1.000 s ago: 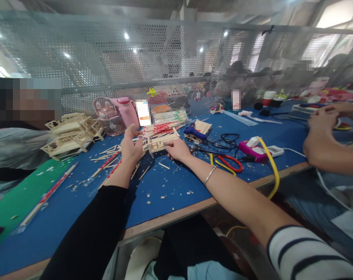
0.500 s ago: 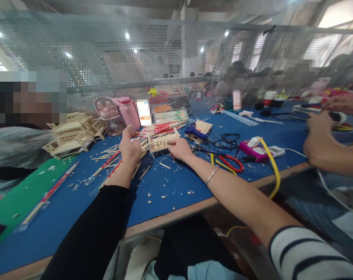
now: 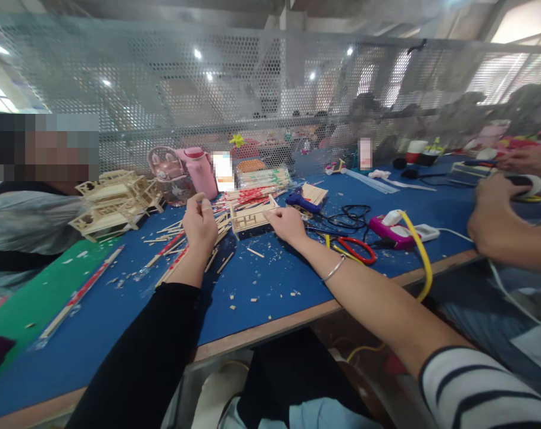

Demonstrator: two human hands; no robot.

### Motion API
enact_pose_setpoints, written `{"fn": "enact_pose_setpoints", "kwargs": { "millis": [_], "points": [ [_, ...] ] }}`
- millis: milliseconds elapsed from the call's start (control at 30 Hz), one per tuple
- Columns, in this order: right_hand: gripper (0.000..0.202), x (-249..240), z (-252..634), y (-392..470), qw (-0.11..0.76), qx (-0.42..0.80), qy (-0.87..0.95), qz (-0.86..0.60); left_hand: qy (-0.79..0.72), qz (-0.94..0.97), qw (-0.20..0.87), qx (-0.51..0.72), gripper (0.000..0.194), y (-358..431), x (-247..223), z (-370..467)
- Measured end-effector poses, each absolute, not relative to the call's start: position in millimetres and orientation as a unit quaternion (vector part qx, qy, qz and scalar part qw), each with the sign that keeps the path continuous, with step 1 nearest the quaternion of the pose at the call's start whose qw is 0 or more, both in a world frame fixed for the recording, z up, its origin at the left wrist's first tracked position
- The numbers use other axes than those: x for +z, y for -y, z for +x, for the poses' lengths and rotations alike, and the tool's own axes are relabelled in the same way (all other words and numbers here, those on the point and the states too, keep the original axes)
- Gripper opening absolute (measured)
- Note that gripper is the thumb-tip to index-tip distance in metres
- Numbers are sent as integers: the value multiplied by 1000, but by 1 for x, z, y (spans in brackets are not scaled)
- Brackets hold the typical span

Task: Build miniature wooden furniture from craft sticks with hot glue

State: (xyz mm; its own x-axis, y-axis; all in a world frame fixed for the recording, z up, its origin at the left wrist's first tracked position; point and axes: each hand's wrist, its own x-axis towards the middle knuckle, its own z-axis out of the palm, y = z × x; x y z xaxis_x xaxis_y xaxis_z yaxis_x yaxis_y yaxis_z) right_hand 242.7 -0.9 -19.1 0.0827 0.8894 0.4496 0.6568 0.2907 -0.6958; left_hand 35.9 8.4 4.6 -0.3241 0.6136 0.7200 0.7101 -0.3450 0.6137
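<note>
A small frame of pale wooden sticks (image 3: 252, 219), like a little railing with short uprights, stands on the blue tabletop between my hands. My right hand (image 3: 290, 224) is closed, its thumb and forefinger pinched at the frame's right end. To the left of the frame, my left hand (image 3: 200, 227) is raised just above the table with its fingers curled together. Anything between those fingertips is too small to make out. Loose wooden sticks (image 3: 226, 262) lie near the left wrist, and red-banded bundles of sticks (image 3: 239, 199) lie behind the frame.
A blue glue gun (image 3: 304, 202), red-handled pliers (image 3: 357, 250) and a purple power strip (image 3: 393, 232) lie to the right. Stacked wooden models (image 3: 114, 202) and a pink bottle (image 3: 199, 173) stand at left. Other people sit on both sides; a co-worker's hands (image 3: 496, 202) work at far right.
My right hand has slid slightly right along the frame, to its end. My left hand stays raised with fingers curled. The whole view has shifted a little.
</note>
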Motion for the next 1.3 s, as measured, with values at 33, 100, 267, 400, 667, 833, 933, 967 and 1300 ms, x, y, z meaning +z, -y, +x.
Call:
{"fn": "enact_pose_setpoints", "kwargs": {
  "millis": [33, 100, 267, 400, 667, 833, 933, 967, 1300],
  "points": [
    [49, -19, 244, 1, 459, 119, 667, -574, 575, -580, 43, -575, 29, -6, 7, 37],
    [53, -18, 246, 0, 485, 110, 673, -548, 581, -584, 47, -565, 32, -3, 10, 38],
    [51, -18, 246, -2, 546, 123, 667, -491, 583, -583, 68, -562, 33, 2, 13, 41],
    [49, -14, 249, -2, 598, 142, 634, -469, 572, -572, 91, -581, 29, 9, 15, 43],
    [47, -7, 260, -4, 659, 140, 561, -482, 544, -612, 51, -572, 34, 27, 17, 54],
    [21, -8, 261, -10, 677, 167, 549, -460, 551, -622, 33, -555, 31, 26, 11, 56],
    [25, -9, 264, -14, 684, 179, 543, -453, 567, -613, 30, -549, 32, 25, 10, 55],
    [28, -9, 265, -15, 682, 184, 544, -453, 571, -610, 29, -549, 32, 24, 10, 55],
    [18, -9, 268, -13, 659, 163, 546, -490, 585, -573, 15, -575, 28, 19, 13, 47]
  ]
}}
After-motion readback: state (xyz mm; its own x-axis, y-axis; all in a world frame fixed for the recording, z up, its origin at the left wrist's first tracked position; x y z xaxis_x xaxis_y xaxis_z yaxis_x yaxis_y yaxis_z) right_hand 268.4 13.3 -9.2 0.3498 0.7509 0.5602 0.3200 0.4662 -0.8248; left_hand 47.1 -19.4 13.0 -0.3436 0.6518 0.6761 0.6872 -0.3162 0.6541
